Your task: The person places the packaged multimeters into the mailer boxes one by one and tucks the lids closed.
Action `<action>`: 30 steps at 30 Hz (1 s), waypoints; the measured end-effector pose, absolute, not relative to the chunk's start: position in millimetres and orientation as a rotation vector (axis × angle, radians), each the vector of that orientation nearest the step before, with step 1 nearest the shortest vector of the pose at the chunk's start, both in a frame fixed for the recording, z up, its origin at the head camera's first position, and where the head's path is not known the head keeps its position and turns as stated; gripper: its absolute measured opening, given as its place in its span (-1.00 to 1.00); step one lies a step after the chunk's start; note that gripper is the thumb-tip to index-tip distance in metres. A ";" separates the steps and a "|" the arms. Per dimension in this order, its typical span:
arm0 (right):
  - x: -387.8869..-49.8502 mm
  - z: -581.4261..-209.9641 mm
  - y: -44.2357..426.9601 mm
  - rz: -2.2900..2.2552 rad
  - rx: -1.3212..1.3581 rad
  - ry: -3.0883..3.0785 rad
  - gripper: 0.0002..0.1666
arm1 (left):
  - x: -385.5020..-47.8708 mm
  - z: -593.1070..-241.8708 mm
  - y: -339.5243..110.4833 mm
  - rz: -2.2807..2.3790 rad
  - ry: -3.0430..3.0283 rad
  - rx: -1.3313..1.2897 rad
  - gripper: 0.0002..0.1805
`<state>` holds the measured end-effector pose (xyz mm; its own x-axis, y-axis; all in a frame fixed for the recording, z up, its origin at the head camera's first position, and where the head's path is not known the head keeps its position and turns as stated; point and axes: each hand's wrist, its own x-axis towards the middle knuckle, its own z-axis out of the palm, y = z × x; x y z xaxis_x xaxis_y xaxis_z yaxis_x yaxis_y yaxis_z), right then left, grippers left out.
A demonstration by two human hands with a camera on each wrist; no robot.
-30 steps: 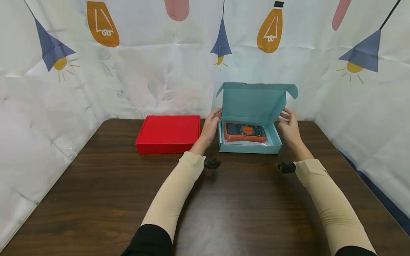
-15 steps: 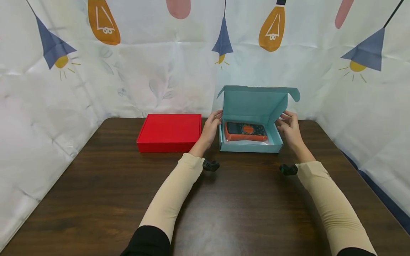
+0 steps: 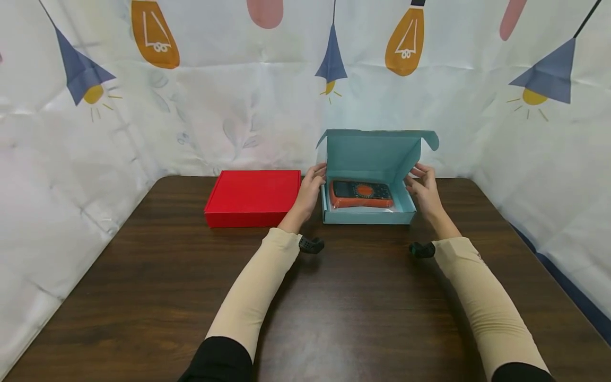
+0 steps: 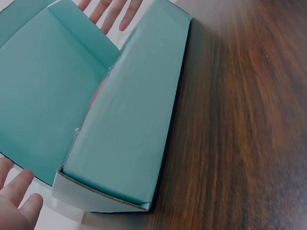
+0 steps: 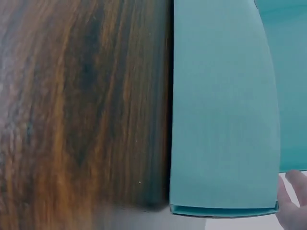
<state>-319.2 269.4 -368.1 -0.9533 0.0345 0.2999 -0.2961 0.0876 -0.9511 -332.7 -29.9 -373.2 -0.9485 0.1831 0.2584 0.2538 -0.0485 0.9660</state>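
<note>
A teal cardboard box point(image 3: 369, 218) stands at the back of the table with its lid point(image 3: 367, 154) raised. Inside lies a multimeter point(image 3: 346, 202) in an orange case, with clear plastic wrap around it. My left hand point(image 3: 310, 191) touches the box's left side with extended fingers. On the opposite side, my right hand point(image 3: 426, 193) rests its fingers by the right wall and lid flap. In the left wrist view, the left hand's loosely spread fingers point(image 4: 18, 187) are beside the box's end. Part of the right hand point(image 5: 291, 206) shows at the lower corner of the right wrist view.
A closed red box point(image 3: 255, 193) sits just left of my left hand. The dark wooden table point(image 3: 334, 307) extends toward me in front of both boxes. A printed white curtain point(image 3: 200, 106) hangs behind and beside the table.
The teal box, with the multimeter inside, has shifted slightly to the left and back. Both hands have moved along with it, the right one most visibly. The red box has stayed put.
</note>
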 end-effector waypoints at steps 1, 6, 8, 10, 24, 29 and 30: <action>-319.7 -368.9 269.4 1.952 0.267 -2.120 -0.35 | -331.9 -373.2 -30.4 -2.176 -2.141 -0.483 -0.38; -320.1 -372.4 271.2 1.973 0.302 -2.111 -0.34 | -328.4 -373.9 -33.1 -2.145 -2.181 -0.446 -0.39; -319.2 -373.4 273.5 1.982 0.315 -2.117 -0.34 | -328.1 -375.0 -33.8 -2.140 -2.188 -0.442 -0.38; -318.0 -374.6 277.3 1.979 0.338 -2.133 -0.35 | -327.8 -376.2 -34.7 -2.135 -2.198 -0.448 -0.37; -311.2 -381.8 303.2 1.772 0.514 -2.290 -0.41 | -319.7 -380.4 -40.3 -2.078 -2.311 -0.531 -0.29; -306.5 -383.4 310.9 1.646 0.509 -2.382 -0.48 | -313.4 -382.3 -41.7 -2.070 -2.355 -0.532 -0.27; -305.9 -383.7 312.2 1.634 0.506 -2.396 -0.48 | -312.1 -382.5 -41.9 -2.072 -2.363 -0.528 -0.26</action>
<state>-305.9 312.2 -383.7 -0.9220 -0.1678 0.3489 -0.3860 0.3312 -0.8610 -312.1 -41.9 -382.5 -0.9440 0.2751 0.1821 0.2166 0.1002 0.9711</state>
